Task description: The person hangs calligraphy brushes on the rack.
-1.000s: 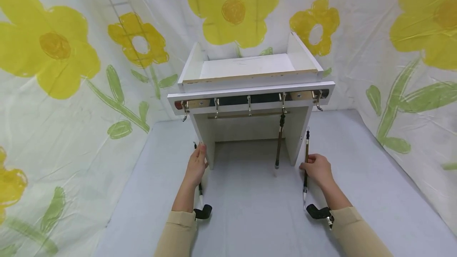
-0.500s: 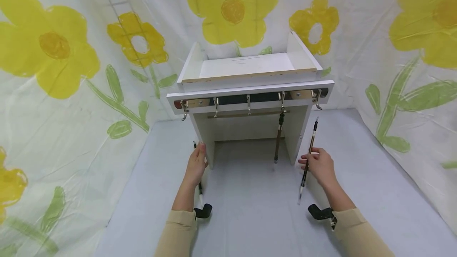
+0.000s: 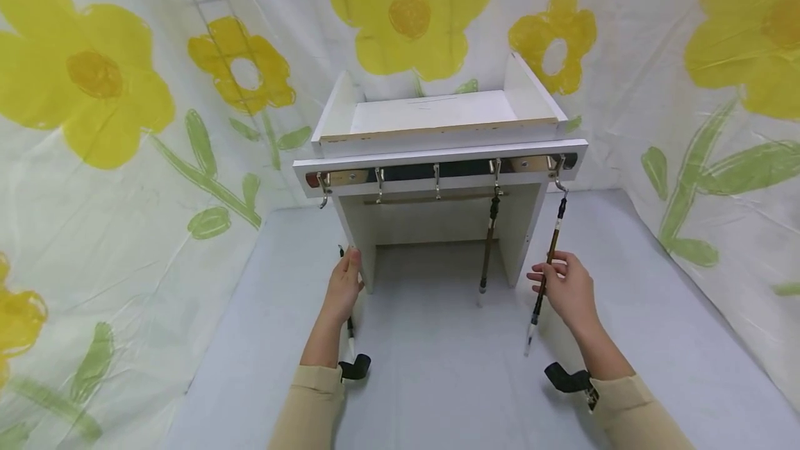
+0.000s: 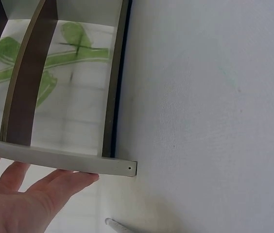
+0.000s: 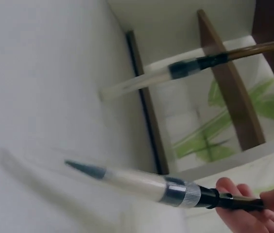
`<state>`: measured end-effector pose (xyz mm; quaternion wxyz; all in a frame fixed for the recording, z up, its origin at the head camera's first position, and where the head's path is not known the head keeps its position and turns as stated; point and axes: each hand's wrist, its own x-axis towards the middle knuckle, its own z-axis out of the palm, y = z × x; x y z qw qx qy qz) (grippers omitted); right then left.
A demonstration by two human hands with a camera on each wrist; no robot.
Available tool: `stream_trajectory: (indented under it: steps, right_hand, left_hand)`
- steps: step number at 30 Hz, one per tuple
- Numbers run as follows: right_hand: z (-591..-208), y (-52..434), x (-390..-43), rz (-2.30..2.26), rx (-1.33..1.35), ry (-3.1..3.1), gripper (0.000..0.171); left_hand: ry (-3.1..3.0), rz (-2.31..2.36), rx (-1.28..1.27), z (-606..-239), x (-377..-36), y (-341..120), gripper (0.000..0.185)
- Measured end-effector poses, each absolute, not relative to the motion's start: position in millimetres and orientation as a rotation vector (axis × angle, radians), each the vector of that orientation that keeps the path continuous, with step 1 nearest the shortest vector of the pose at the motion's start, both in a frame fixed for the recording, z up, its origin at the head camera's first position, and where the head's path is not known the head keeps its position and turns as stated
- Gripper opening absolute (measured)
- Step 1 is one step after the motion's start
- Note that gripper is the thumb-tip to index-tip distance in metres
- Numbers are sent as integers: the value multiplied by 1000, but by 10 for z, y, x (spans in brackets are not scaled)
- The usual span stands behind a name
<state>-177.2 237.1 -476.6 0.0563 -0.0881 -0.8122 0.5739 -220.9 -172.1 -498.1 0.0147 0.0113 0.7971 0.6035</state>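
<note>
My right hand (image 3: 569, 290) pinches the shaft of a calligraphy brush (image 3: 555, 236) that tilts outside the right side panel. Its top loop is right at the rightmost hook (image 3: 559, 179) of the rail. In the right wrist view, this brush (image 5: 137, 183) shows pale bristles with a dark tip. A second brush (image 3: 489, 242) hangs from the neighbouring hook. My left hand (image 3: 342, 287) rests its fingers against the outer face of the white shelf's left panel (image 4: 78, 161). A third brush (image 3: 351, 328) lies beside that panel, partly hidden behind the left hand.
The white shelf unit (image 3: 437, 151) stands on a pale cloth-covered surface (image 3: 437, 367). Its front rail carries several metal hooks, such as the middle one (image 3: 437, 181). A curtain (image 3: 187, 89) with painted yellow flowers surrounds it. Black wrist-worn devices (image 3: 355, 368) sit at both cuffs.
My right hand has lifted its brush from beside the right panel and moved it outward, bringing the loop up to the rightmost hook. The left hand stays in place.
</note>
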Motion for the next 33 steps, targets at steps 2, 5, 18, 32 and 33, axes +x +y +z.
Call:
stream_trajectory:
  steps: [2, 5, 18, 32, 33]
  right_hand:
    - [-4730, 2360, -1761, 1737, -255, -2450, 43]
    - [-4672, 2332, -1718, 1725, -219, -2427, 44]
    - [-4452, 2233, -1535, 1666, -166, -2345, 42]
    - [-4249, 2140, -1336, 1570, -111, -2226, 37]
    - [-4235, 2133, -1324, 1567, -106, -2218, 37]
  left_hand:
    - [2475, 1878, 35, -4973, -2210, -1723, 79]
    - [2464, 1888, 34, -4971, -2209, -1722, 77]
    - [2466, 1889, 25, -4948, -2206, -1710, 80]
    - [2434, 1865, 31, -4896, -2202, -1723, 66]
    - [2434, 1873, 32, -4943, -2228, -1735, 66]
